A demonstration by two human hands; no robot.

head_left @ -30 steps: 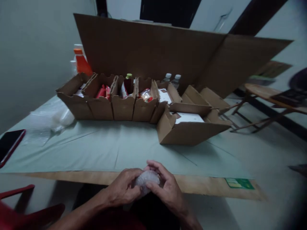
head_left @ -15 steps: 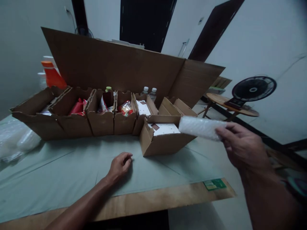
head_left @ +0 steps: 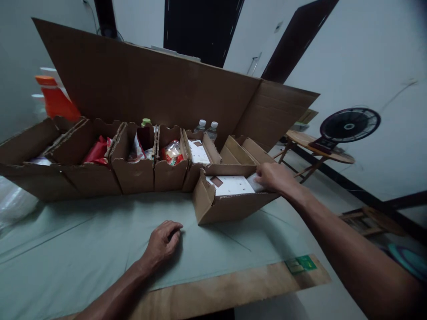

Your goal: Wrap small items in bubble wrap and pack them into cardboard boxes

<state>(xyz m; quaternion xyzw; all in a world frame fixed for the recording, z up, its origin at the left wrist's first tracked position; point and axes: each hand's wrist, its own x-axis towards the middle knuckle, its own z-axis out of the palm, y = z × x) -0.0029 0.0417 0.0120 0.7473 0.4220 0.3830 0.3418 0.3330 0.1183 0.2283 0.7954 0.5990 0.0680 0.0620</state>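
My right hand (head_left: 271,175) is closed on a piece of bubble wrap (head_left: 255,181), at the right end of the front cardboard box (head_left: 233,209). Most of the wrap is down inside that box, partly hidden by my fingers and the front wall. Beside it in the same box lies a white box (head_left: 230,184) with a brown square on its top. My left hand (head_left: 164,242) rests on the pale green cloth (head_left: 110,235), left of the front box, fingers loosely curled with nothing visible in them.
Behind stands a row of cardboard bins (head_left: 136,178) holding red packets (head_left: 98,150), a snack bag (head_left: 173,151) and another white box (head_left: 198,151). A tall cardboard panel (head_left: 160,84) backs them. Bubble wrap sheets (head_left: 15,200) lie left; a fan (head_left: 348,126) stands right.
My right hand has moved left and in over the front box, lowering the bubble wrap into its right end. My left hand stays on the cloth. The view has shifted slightly.
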